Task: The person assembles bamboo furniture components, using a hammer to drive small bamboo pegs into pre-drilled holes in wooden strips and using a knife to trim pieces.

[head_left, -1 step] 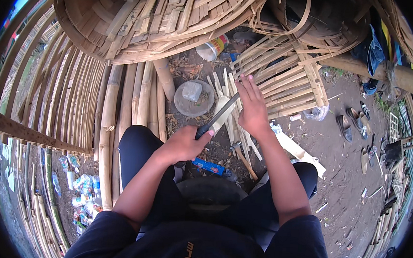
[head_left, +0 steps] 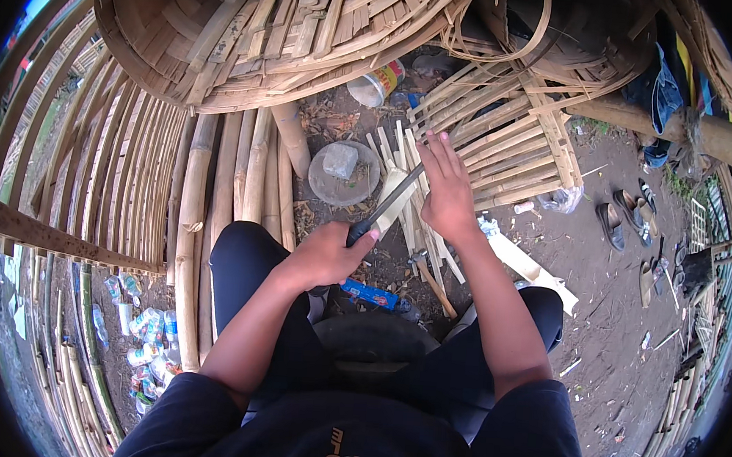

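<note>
My left hand (head_left: 330, 253) is wrapped round the black handle of a long, narrow, dark knife-like tool (head_left: 398, 188), which slants up and to the right. A pale flat strip (head_left: 396, 209) shows along its lower side; whether it is part of the tool or separate bamboo, I cannot tell. My right hand (head_left: 447, 187) is stretched flat with its fingers together, beside the tool's far end and seemingly touching it. Loose bamboo strips (head_left: 437, 246) lie beneath both hands. A hammer-like tool with a wooden handle (head_left: 438, 291) rests between my knees.
A grey block (head_left: 340, 161) sits on a round slab (head_left: 358, 196). Beyond are a slatted bamboo panel (head_left: 515, 158), a tub (head_left: 367, 91) and a large woven bamboo piece (head_left: 353, 45). Bamboo poles (head_left: 195, 183) stand left, plastic bottles (head_left: 151, 328) lower left, sandals (head_left: 610, 227) right.
</note>
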Demonstrator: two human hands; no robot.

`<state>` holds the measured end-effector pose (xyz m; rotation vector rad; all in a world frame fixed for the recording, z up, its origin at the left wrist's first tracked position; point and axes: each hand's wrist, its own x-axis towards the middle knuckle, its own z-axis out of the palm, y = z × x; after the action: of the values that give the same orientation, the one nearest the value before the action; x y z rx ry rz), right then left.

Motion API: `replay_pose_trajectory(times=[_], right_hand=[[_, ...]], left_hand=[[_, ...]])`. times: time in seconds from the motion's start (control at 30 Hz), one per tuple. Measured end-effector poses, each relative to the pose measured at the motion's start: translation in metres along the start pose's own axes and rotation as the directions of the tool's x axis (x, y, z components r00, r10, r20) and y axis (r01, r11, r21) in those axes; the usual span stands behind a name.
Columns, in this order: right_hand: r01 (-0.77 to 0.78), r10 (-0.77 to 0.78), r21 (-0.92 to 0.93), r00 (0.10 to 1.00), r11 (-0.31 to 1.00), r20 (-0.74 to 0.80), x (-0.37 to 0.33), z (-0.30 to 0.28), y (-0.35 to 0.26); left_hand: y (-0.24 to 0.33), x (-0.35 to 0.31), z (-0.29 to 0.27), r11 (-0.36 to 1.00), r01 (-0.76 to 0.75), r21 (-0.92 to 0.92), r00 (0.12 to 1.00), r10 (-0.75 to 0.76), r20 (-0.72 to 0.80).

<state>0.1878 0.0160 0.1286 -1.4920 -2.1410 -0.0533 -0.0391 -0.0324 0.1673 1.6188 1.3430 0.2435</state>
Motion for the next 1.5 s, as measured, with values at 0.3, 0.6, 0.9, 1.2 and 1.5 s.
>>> replay_pose_trajectory(times=[0.3, 0.6, 0.9, 1.2, 1.5], right_hand=[[0.023, -0.012, 0.099, 0.994, 0.995, -0.107, -0.002, 0.015, 0.004], [0.092, -0.079, 0.071, 0.983, 0.993, -0.168, 0.0, 0.016, 0.01], [0.097, -0.082, 0.047, 0.965, 0.994, -0.25, 0.003, 0.012, 0.026], [0.119, -0.074, 0.194, 0.971, 0.974, -0.227, 0.006, 0.007, 0.027], [0.176, -0.105, 0.207, 0.944, 0.962, -0.312, 0.009, 0.002, 0.026]], left_hand=[[-0.011, 0.005, 0.004, 0.985, -0.126, 0.12, 0.987, 0.137, -0.089], [-0.007, 0.004, 0.002, 0.998, -0.038, 0.041, 0.998, 0.04, -0.051], [-0.018, 0.007, -0.002, 0.941, -0.076, -0.33, 0.979, 0.133, 0.152], [-0.015, -0.001, -0.011, 0.87, 0.032, -0.492, 0.972, 0.087, 0.217], [-0.038, 0.015, -0.011, 0.947, -0.184, -0.262, 0.97, 0.219, 0.109]])
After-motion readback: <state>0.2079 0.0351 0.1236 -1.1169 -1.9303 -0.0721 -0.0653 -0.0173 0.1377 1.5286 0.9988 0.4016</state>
